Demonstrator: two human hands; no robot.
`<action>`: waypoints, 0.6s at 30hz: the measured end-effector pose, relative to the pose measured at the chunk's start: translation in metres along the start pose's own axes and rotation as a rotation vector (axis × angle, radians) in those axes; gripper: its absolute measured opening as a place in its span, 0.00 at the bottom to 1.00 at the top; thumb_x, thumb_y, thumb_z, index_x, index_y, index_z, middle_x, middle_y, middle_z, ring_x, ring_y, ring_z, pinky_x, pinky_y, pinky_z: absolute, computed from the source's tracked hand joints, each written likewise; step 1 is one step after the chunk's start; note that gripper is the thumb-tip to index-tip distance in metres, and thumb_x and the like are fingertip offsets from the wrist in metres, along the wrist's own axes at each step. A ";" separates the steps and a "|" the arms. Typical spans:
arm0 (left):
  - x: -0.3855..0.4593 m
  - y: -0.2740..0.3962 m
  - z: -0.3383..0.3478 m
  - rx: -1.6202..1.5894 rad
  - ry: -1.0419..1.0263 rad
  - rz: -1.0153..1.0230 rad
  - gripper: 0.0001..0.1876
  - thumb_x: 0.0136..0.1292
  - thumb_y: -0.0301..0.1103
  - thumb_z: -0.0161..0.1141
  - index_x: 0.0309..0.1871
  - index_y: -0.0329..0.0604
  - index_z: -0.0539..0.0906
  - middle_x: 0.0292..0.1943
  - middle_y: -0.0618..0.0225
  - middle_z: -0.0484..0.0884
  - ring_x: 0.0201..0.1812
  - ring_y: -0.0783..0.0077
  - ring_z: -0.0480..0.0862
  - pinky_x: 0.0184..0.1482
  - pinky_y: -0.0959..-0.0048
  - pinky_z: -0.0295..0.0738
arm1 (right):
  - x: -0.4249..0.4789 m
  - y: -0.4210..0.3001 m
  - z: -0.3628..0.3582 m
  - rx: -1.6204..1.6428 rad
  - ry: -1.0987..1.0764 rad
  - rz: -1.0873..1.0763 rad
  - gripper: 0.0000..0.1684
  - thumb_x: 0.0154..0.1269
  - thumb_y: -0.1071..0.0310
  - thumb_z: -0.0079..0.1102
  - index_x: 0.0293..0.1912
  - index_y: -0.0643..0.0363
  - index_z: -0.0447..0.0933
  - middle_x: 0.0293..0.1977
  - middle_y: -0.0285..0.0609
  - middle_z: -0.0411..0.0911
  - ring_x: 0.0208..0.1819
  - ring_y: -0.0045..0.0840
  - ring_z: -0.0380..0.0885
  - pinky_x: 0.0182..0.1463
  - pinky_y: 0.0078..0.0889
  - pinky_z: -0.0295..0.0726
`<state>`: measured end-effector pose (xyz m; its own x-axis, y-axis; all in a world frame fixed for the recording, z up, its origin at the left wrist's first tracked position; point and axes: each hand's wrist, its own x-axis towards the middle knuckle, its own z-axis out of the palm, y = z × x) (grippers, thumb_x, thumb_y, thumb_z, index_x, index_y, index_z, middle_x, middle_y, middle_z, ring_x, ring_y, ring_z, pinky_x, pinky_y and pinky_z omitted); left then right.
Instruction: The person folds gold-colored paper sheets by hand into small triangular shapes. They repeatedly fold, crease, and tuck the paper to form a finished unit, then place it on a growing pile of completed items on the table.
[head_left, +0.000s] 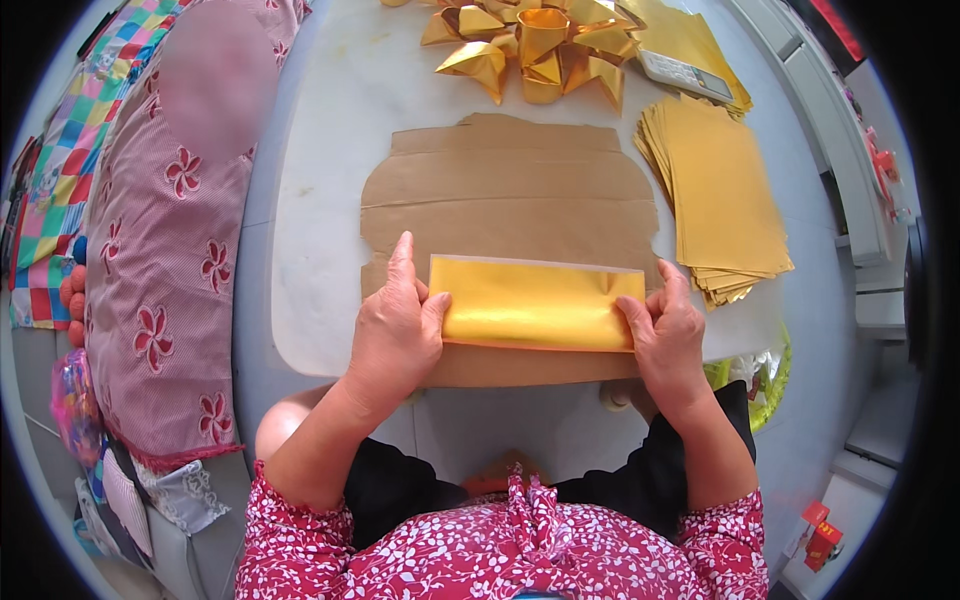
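Note:
A sheet of gold foil paper (536, 306), folded into a wide strip, spans the space between my two hands. My left hand (401, 322) pinches its left end, thumb on top and index finger pointing away from me. At the right end, my right hand (667, 330) grips it the same way, with the thumb on the shiny face. Beneath the strip lies a flat piece of brown cardboard (510, 180) with creases and an uneven outline. Its front edge shows just below the foil.
On the white table (322, 165), a stack of gold paper sheets (720, 187) lies to the right. Behind it a white remote control (684, 75) rests on more gold sheets (686, 37). Folded gold paper pieces (544, 52) cluster at the back. A sofa with a pink flowered cover (172, 262) stands left.

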<state>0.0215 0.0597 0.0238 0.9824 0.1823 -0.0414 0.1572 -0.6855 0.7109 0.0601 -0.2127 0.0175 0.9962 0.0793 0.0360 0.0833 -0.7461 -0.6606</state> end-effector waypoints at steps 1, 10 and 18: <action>0.000 0.000 0.000 0.005 0.003 -0.006 0.35 0.60 0.23 0.62 0.69 0.23 0.58 0.24 0.58 0.79 0.26 0.65 0.81 0.36 0.71 0.77 | 0.000 -0.001 0.000 -0.004 0.000 0.000 0.32 0.62 0.71 0.65 0.61 0.73 0.63 0.21 0.47 0.74 0.23 0.36 0.75 0.32 0.35 0.75; 0.004 0.001 -0.002 -0.017 0.003 -0.077 0.37 0.60 0.24 0.64 0.69 0.22 0.58 0.23 0.59 0.80 0.25 0.65 0.82 0.36 0.71 0.77 | 0.000 0.003 0.005 -0.037 0.038 -0.038 0.32 0.61 0.73 0.66 0.61 0.73 0.64 0.18 0.43 0.70 0.19 0.28 0.69 0.27 0.30 0.71; 0.005 0.000 -0.003 -0.008 -0.024 -0.079 0.38 0.60 0.24 0.63 0.70 0.23 0.55 0.24 0.58 0.80 0.26 0.62 0.83 0.35 0.70 0.78 | 0.002 0.000 0.007 -0.044 0.048 -0.029 0.32 0.61 0.73 0.67 0.61 0.73 0.65 0.18 0.42 0.69 0.19 0.25 0.68 0.26 0.28 0.70</action>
<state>0.0261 0.0628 0.0257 0.9691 0.2186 -0.1145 0.2337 -0.6640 0.7103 0.0616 -0.2084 0.0126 0.9933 0.0708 0.0913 0.1125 -0.7721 -0.6254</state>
